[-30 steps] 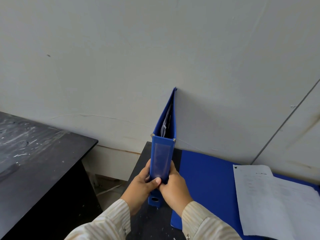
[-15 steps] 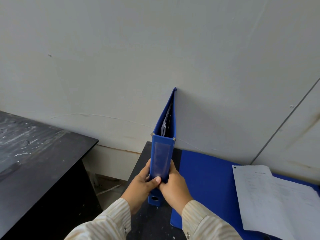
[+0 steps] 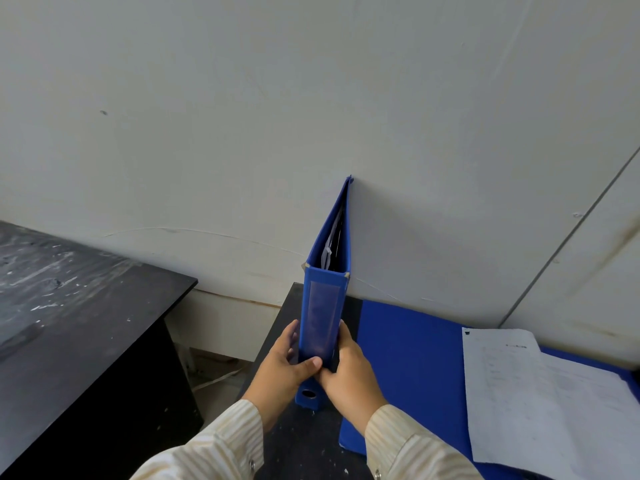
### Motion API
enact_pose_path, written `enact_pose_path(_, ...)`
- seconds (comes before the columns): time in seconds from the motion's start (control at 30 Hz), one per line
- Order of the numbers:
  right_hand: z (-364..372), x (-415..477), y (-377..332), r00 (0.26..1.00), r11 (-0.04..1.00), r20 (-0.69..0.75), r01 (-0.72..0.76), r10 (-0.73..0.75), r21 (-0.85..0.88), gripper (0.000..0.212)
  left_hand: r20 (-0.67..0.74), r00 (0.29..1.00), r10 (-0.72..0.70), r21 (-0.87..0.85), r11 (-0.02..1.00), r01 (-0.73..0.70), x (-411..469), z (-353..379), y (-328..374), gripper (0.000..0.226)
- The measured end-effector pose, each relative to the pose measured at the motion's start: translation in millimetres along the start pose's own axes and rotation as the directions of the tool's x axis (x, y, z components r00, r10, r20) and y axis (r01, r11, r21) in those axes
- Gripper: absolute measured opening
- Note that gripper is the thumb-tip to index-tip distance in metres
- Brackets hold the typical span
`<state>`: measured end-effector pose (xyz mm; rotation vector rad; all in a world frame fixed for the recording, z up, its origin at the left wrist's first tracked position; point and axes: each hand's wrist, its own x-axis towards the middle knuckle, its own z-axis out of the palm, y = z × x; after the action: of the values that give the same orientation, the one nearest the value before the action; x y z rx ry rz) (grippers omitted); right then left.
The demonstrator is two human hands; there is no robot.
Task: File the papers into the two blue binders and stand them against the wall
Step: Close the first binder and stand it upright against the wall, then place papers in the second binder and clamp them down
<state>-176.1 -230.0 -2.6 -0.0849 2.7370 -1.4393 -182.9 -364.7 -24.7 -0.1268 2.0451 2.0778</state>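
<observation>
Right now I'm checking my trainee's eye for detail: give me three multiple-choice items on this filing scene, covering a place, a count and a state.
1. Where is the standing binder?
A. far edge against the wall
B. flat on the left black table
C. on the floor

2. How many blue binders show?
A. one
B. two
C. three

3. What state is the second binder in?
A. shut and upright
B. lying open with papers on it
C. held in the air

Answers:
1 A, its top far corner meets the wall.
2 B, one stands and one lies flat.
3 B, it lies open flat, while both hands, left and right, clasp the standing one's spine.
</observation>
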Motion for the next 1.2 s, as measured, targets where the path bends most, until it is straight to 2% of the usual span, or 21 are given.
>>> enact_pose_path(0.07,-1,-2,2,1.0,1.0,0.003,-0.009,0.009,-0.009,0.072,-0.08,0.997,-0.018,0.023,1.0,0.02,-4,0,2,0.078)
enact_pose_path(0.17,-2,-7,6,1.0,0.999,0.01,-0.028,0.028,-0.033,0.073,-0.159,0.987,-0.014,0.096,0.995,0.029,-9,2,1,0.072)
enact_pose_path(0.37,-6,-19,12,0.998,0.992,0.023,-0.056,0.059,-0.111,0.064,-0.32,0.947,-0.03,0.188,0.978,0.095,-28,14,-5,0.025)
enact_pose_path(0.47,-10,-25,16,0.997,0.982,0.028,-0.067,0.073,-0.177,0.057,-0.26,0.962,-0.079,0.194,0.972,0.132,-38,23,-9,0.013)
enact_pose_path(0.6,-16,-36,32,0.99,0.964,0.048,-0.118,0.133,-0.239,0.05,-0.072,0.986,-0.148,0.236,0.958,0.161,-49,40,-17,0.006)
enact_pose_path(0.7,-24,-47,50,0.98,0.951,0.061,-0.166,0.187,-0.26,0.045,0.039,0.971,-0.235,0.265,0.94,0.217,-52,56,-26,0.006)
enact_pose_path(0.8,-39,-59,73,0.971,0.938,0.041,-0.215,0.235,-0.274,0.044,0.078,0.951,-0.301,0.265,0.925,0.271,-51,78,-35,0.01)
enact_pose_path(0.93,-74,-76,107,0.968,0.917,-0.012,-0.241,0.25,-0.317,0.045,0.112,0.896,-0.429,0.217,0.891,0.4,-47,118,-42,0.013)
enact_pose_path(1.03,-101,-87,130,0.967,0.894,-0.059,-0.25,0.246,-0.371,0.045,0.134,0.838,-0.529,0.108,0.849,0.518,-43,148,-51,0.013)
enact_pose_path(1.2,-171,-119,185,0.959,0.821,-0.139,-0.284,0.248,-0.494,0.045,0.151,0.744,-0.651,-0.086,0.741,0.666,-42,237,-65,0.018)
